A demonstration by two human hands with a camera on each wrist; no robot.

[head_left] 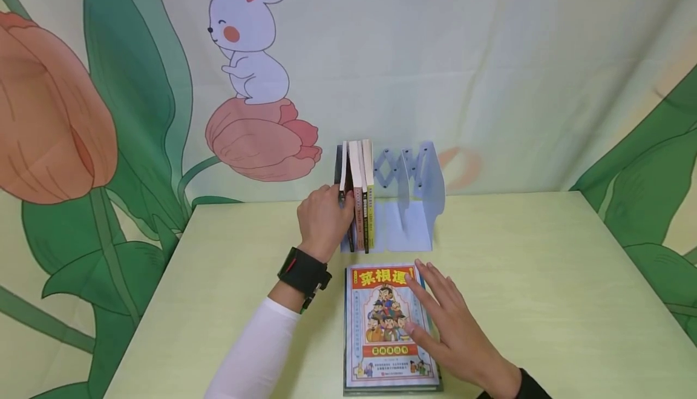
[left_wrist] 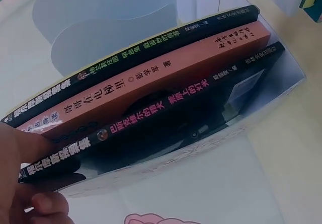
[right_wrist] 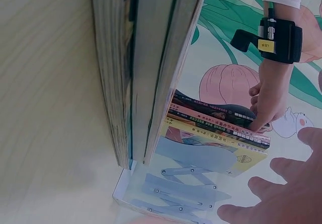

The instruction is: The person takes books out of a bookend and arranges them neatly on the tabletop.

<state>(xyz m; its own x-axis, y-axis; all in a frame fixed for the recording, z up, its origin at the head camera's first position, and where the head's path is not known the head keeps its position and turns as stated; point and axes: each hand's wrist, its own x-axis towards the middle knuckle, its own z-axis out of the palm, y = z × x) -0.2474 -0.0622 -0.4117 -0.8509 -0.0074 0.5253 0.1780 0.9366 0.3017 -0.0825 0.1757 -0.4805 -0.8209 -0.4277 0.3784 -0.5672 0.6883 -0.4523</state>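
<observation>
A light-blue expandable book rack holds several upright books at its left end. My left hand pinches the leftmost one, a thin black book with pink lettering, near the top of its spine. This book leans slightly inside the rack. Beside it stand a pink book, a black book with green lettering and a yellow book. My right hand hovers with spread fingers over the right edge of a stack of books, whose top cover shows cartoon figures; it holds nothing.
The rack's metal dividers and crossed linkage stand right of the books. The pale yellow-green table ends at a printed curtain with a rabbit and tulips. The book stack lies in front of the rack.
</observation>
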